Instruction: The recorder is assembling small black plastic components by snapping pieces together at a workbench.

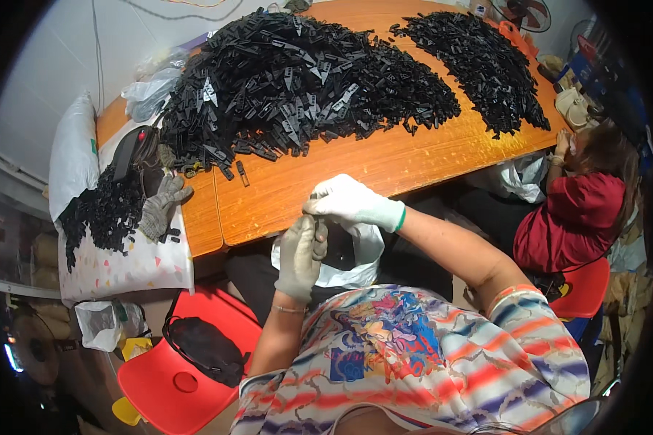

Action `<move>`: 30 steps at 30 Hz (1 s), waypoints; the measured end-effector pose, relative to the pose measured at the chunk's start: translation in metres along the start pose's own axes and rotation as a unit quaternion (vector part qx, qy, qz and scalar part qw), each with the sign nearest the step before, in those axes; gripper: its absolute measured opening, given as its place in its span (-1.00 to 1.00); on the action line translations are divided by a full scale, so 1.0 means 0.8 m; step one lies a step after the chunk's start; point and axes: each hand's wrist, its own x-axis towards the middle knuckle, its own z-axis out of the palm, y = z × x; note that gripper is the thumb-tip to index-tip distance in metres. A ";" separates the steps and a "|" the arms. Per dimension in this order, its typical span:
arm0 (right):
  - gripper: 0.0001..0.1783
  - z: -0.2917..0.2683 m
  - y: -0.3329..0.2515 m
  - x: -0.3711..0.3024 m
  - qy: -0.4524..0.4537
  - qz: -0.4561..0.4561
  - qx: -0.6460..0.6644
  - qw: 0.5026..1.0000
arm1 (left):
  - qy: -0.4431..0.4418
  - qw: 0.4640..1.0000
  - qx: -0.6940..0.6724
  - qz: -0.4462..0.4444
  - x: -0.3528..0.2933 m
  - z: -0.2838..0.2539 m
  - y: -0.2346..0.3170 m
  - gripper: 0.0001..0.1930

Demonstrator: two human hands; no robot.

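My left hand [298,259], in a pale work glove, is raised beside the table's front edge with its fingers pressed together. My right hand [350,201], in a white glove with a green cuff edge, meets it fingertip to fingertip. Both hands are closed in a pinch; whatever lies between the fingertips is too small and covered to make out. Below them, a white plastic bag [368,255] hangs open over my lap. Beyond my hands, a large heap of small black plastic pieces [268,87] covers the orange wooden table [290,181].
Another heap of black pieces [479,69] lies at the far right. At left, a loose grey glove [159,209] lies by a smaller black pile [101,214]. A person in a red shirt [573,221] sits at right. A red chair [149,384] holds a black bag [204,350].
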 end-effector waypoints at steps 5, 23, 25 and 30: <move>-0.71 -0.038 0.036 0.047 0.124 -0.165 -0.197 0.958 | 0.101 0.900 0.419 0.067 -0.017 -0.005 -0.008 -0.73; -0.79 -0.025 0.043 0.151 0.291 -0.039 -0.384 0.876 | 0.158 0.431 0.873 0.164 0.103 -0.078 0.164 -0.76; -0.83 -0.030 0.052 0.147 0.283 -0.100 -0.393 0.869 | 0.122 0.398 0.889 0.191 0.111 -0.087 0.165 -0.88; -0.78 -0.051 0.045 0.124 0.223 -0.083 -0.296 0.925 | 0.113 0.376 0.896 0.206 0.110 -0.093 0.166 -0.90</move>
